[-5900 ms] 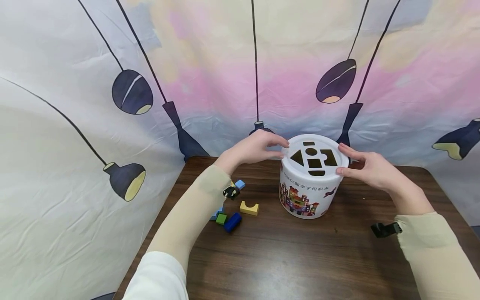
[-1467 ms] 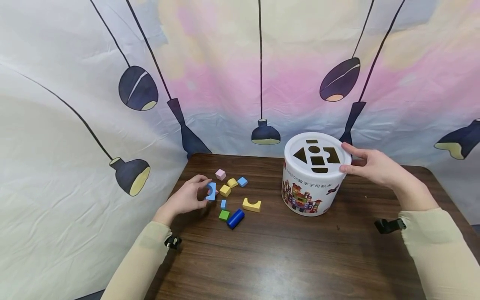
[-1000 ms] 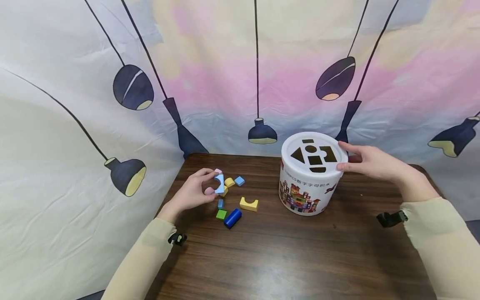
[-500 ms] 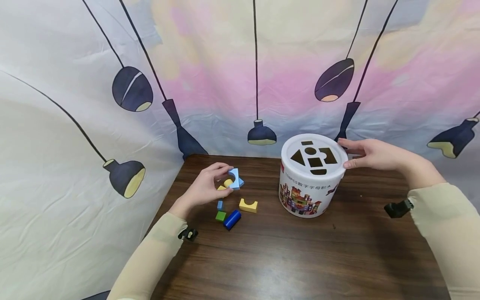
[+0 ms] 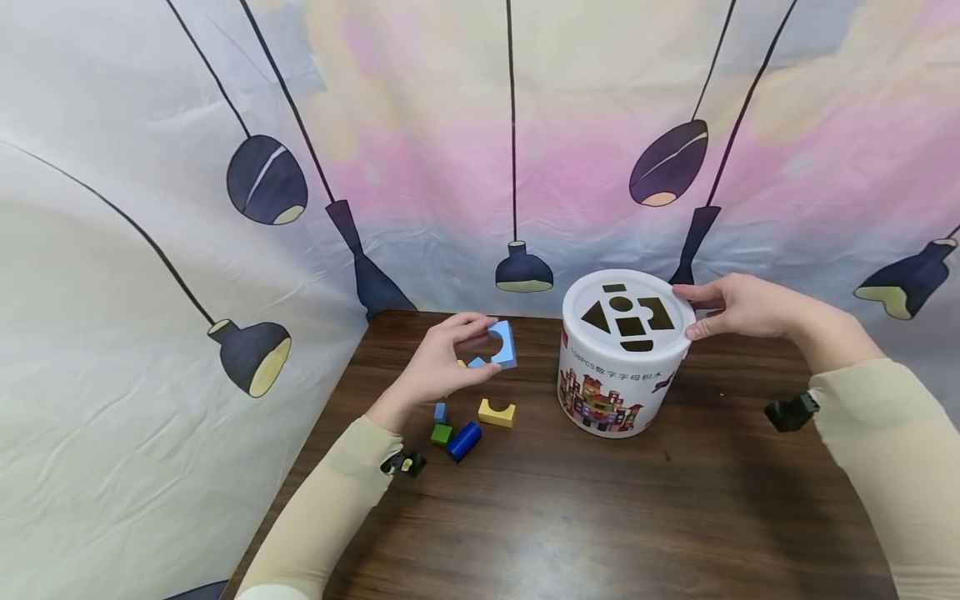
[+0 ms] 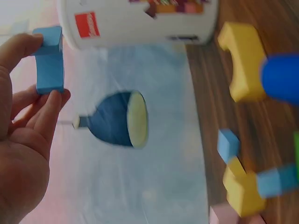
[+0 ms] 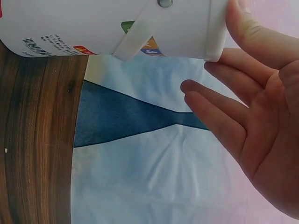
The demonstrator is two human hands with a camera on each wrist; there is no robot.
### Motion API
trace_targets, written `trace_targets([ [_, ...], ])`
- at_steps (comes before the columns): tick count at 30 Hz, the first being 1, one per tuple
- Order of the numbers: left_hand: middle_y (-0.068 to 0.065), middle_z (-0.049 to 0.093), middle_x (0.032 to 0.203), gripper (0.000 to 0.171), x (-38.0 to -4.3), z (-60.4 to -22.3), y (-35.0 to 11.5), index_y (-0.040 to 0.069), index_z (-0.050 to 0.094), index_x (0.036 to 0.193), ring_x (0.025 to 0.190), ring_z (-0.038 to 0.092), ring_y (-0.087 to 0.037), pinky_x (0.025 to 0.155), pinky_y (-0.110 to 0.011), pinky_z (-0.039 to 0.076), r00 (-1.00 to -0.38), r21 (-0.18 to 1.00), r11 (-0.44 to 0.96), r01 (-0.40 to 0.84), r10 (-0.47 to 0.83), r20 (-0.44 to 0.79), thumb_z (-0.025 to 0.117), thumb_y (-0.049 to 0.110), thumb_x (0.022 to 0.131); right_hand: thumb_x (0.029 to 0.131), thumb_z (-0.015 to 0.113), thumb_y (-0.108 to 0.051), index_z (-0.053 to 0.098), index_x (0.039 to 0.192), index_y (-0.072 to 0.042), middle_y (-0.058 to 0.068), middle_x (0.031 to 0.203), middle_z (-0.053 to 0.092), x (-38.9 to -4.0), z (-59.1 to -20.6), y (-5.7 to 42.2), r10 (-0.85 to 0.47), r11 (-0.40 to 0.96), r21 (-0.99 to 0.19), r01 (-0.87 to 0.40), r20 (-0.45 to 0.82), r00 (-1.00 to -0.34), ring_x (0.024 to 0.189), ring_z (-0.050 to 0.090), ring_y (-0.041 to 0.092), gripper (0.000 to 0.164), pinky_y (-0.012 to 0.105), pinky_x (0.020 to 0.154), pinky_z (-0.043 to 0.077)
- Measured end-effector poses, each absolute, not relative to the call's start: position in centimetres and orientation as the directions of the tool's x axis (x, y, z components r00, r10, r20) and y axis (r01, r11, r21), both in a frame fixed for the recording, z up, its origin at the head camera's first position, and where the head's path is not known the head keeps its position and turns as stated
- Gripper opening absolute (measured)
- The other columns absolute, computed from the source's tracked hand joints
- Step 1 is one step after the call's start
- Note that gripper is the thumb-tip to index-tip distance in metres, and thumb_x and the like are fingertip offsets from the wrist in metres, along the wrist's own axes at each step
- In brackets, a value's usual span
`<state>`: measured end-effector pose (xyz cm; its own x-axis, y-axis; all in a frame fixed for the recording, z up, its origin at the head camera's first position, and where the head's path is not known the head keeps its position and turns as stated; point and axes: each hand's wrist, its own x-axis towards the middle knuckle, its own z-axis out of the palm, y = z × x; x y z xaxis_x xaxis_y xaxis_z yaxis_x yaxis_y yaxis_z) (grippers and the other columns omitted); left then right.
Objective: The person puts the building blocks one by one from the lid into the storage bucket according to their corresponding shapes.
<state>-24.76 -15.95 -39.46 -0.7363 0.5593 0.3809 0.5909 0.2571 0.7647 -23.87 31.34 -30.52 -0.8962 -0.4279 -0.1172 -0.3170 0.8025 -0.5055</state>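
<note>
My left hand [image 5: 437,367] pinches a light blue arch block [image 5: 507,348] between thumb and fingertips, held up over the table left of the bucket. In the left wrist view the arch block [image 6: 50,72] is gripped at both ends. A white block bucket [image 5: 600,354] stands upright, its lid [image 5: 600,342] cut with shaped holes. My right hand [image 5: 757,310] touches the lid's right edge with thumb and fingertips, the fingers fairly straight. In the right wrist view the other fingers [image 7: 217,109] stay clear of the bucket.
Below the left hand lie a yellow arch block [image 5: 497,415], a dark blue cylinder [image 5: 464,441], a green block [image 5: 441,434] and a small blue block [image 5: 440,412]. The left wrist view also shows a yellow block [image 6: 245,193] and a pink block [image 6: 223,214]. A printed cloth [image 5: 420,167] hangs behind.
My left hand came off the lid's left side, took the light blue arch block, and has carried it right and up toward the bucket. The right hand stays at the lid's edge, shifting slightly.
</note>
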Motion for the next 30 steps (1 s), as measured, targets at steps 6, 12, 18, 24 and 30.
trace_targets([
  [6,-0.008,0.062,0.139,0.064,-24.5,-37.7,-12.7,0.005,0.064,0.148,0.128,0.067,-0.027,0.106,-0.034,0.055,-0.729,0.760,0.223,0.611,0.533,0.429,0.089,0.011,0.090,0.094,0.086,-0.028,0.044,0.159,0.006,0.032,0.146,0.058,-23.9,-30.9,31.4,-0.414,0.799,-0.523,-0.297,-0.121,-0.902,0.139,0.051,0.053,0.084,0.069,0.111,0.043],
  [12,-0.008,0.061,0.141,0.065,-24.4,-35.9,-9.2,0.001,0.064,0.147,0.129,0.067,-0.023,0.106,-0.027,0.053,-0.701,0.754,0.174,0.634,0.542,0.464,0.090,0.013,0.089,0.094,0.085,-0.027,0.043,0.160,0.004,0.033,0.143,0.060,-24.0,-31.0,31.3,-0.411,0.798,-0.526,-0.295,-0.116,-0.904,0.138,0.053,0.053,0.084,0.069,0.110,0.044],
  [18,-0.011,0.061,0.140,0.066,-24.0,-34.7,-5.9,-0.002,0.062,0.147,0.125,0.069,-0.022,0.106,-0.027,0.053,-0.702,0.733,0.220,0.644,0.550,0.452,0.090,0.013,0.089,0.095,0.085,-0.027,0.044,0.160,0.003,0.032,0.144,0.060,-23.9,-31.1,31.3,-0.409,0.798,-0.525,-0.295,-0.113,-0.906,0.140,0.050,0.053,0.083,0.070,0.112,0.042],
  [24,-0.007,0.062,0.142,0.070,-24.2,-34.1,-2.8,0.005,0.063,0.149,0.120,0.070,-0.023,0.097,-0.025,0.058,-0.718,0.681,0.340,0.648,0.570,0.399,0.091,0.023,0.088,0.095,0.085,-0.028,0.043,0.160,0.004,0.033,0.146,0.057,-23.7,-31.1,31.4,-0.403,0.797,-0.534,-0.282,-0.123,-0.907,0.140,0.048,0.055,0.084,0.071,0.111,0.041],
  [30,-0.009,0.060,0.143,0.072,-24.9,-33.5,-0.4,0.005,0.061,0.150,0.119,0.067,-0.017,0.096,-0.018,0.055,-0.727,0.692,0.357,0.627,0.588,0.356,0.091,0.026,0.088,0.096,0.084,-0.032,0.041,0.162,0.003,0.033,0.148,0.056,-23.6,-31.2,31.5,-0.398,0.797,-0.539,-0.271,-0.132,-0.908,0.140,0.048,0.056,0.086,0.071,0.109,0.044],
])
